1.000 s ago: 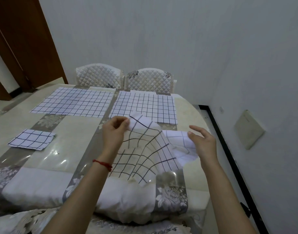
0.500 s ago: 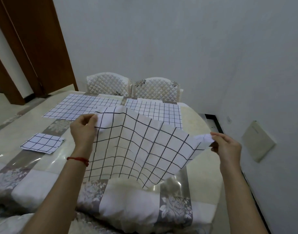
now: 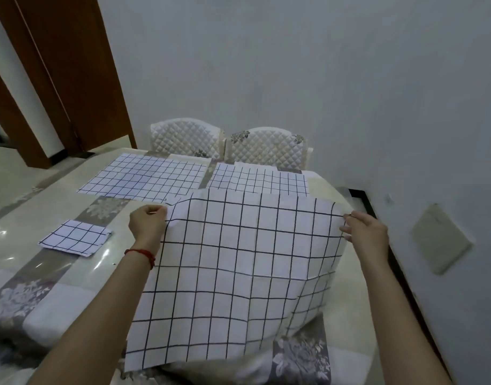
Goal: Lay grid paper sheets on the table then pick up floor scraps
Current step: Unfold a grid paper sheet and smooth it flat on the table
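Counter: while it carries every sheet so far, the counter (image 3: pixel 58 276) has a glossy cover, so paper would likely slide on it; the near right part is the free spot for the next sheet.
Held sheet: the large grid sheet (image 3: pixel 238 273) hangs spread above the near right of the counter, top edge stretched taut, lower edge drooping toward the near rim; held this way it can probably be lowered flat without creasing.
Far sheets: two grid sheets, the left one (image 3: pixel 147 176) and the right one (image 3: pixel 261 180), lie flat side by side at the far end, leaving a narrow gap between them, near two quilted chairs (image 3: pixel 227 141).
Small sheet: a small grid piece (image 3: pixel 76 237) lies flat at the left, well apart from the others.
Hands: left hand (image 3: pixel 147 225) pinches the held sheet's top left corner, fingers curled; right hand (image 3: pixel 363 232) pinches the top right edge between thumb and fingertips.
Floor scraps: none visible; that step looks not yet begun.
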